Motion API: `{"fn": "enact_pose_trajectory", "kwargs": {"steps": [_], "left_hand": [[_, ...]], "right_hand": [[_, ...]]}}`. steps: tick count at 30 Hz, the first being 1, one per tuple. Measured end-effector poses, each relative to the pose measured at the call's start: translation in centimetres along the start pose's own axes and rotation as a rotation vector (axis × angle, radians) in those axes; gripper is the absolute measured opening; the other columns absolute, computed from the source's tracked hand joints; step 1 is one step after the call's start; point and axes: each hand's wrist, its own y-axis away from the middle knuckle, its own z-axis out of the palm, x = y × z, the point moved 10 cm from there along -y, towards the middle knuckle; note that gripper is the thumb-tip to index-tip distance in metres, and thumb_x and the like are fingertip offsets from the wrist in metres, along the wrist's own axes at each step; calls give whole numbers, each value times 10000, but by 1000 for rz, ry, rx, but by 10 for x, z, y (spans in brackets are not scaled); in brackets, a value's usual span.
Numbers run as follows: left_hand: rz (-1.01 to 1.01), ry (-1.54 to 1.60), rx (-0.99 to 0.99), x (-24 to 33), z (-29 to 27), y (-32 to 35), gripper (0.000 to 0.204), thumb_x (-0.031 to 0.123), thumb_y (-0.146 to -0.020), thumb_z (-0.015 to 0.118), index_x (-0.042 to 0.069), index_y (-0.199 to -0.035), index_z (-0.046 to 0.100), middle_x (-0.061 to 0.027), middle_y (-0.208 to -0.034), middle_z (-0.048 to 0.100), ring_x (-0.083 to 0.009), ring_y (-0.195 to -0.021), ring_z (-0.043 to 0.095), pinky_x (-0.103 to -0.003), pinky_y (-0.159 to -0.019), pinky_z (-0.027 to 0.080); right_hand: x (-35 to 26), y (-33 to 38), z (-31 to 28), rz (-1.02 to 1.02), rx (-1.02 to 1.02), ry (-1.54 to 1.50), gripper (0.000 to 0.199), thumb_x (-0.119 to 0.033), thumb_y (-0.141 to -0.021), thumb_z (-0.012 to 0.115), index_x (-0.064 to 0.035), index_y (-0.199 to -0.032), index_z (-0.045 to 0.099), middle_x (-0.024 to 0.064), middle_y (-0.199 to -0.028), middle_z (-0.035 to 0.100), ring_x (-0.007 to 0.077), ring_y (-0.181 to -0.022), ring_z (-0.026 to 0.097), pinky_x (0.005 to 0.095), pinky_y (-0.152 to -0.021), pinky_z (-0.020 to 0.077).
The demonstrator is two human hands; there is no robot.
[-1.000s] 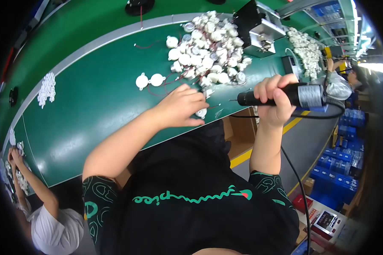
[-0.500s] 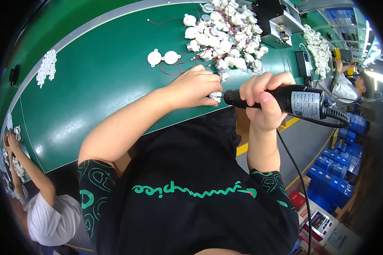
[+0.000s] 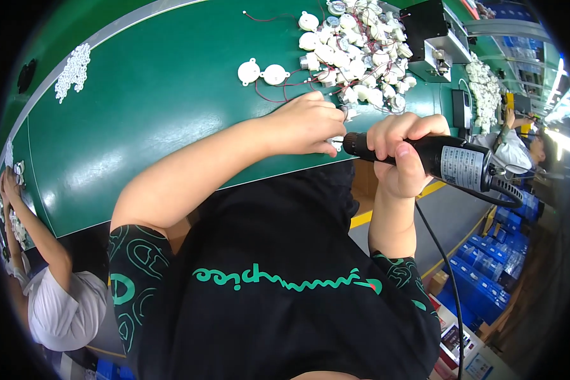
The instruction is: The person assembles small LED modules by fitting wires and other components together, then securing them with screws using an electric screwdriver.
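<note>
Screwdriver (image 3: 437,158), black and corded, lies level over the green counter (image 3: 139,120) edge, right hand (image 3: 399,158) fingers wrapped around it. Left hand (image 3: 307,123) fingers pinch a small white part (image 3: 337,144) at its tip, near the parts heap (image 3: 361,57).

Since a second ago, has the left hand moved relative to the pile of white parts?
Cannot tell for certain: the camera shifted too. The left hand looks the same way off the pile of white parts, on the green table edge; the electric screwdriver tip has closed in on it.
</note>
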Motion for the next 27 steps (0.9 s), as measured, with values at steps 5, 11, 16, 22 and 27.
{"fn": "enact_pose_trajectory", "kwargs": {"steps": [5, 11, 16, 22, 27], "left_hand": [[46, 45, 72, 2, -2, 1, 371, 376, -755, 812, 120, -995, 691, -14, -919, 595, -216, -927, 589, -369, -804, 408], [19, 26, 44, 1, 1, -1, 374, 370, -745, 823, 125, -995, 692, -8, -922, 597, -210, -944, 587, -364, -816, 411], [19, 15, 66, 2, -1, -1, 372, 373, -744, 823, 125, -989, 692, -7, -916, 593, -205, -942, 583, -360, -807, 411], [-22, -20, -3, 1, 1, -3, 365, 379, -756, 815, 125, -1003, 725, -10, -962, 630, -193, -1025, 614, -381, -875, 439], [3, -28, -4, 3, -2, -1, 362, 367, -764, 806, 108, -998, 709, -23, -973, 619, -208, -1000, 603, -382, -862, 441]], "right_hand": [[-2, 0, -5, -9, 5, -12, 289, -25, -880, 675, -66, -998, 414, 82, -699, 514, 164, -562, 481, 354, -554, 459], [-2, 3, -8, 10, 17, -46, 296, -29, -877, 676, -71, -1004, 411, 79, -704, 514, 164, -569, 486, 360, -559, 460], [-1, 2, -9, 8, 34, -35, 301, -39, -878, 684, -72, -1006, 414, 79, -703, 516, 165, -571, 489, 359, -564, 464], [2, 1, 1, 6, -32, -4, 280, 19, -872, 646, -56, -1012, 415, 92, -724, 541, 163, -594, 511, 322, -579, 477], [3, 6, 10, -61, -91, 132, 304, 55, -859, 638, -47, -1044, 420, 96, -760, 579, 163, -637, 565, 315, -589, 490]]}}
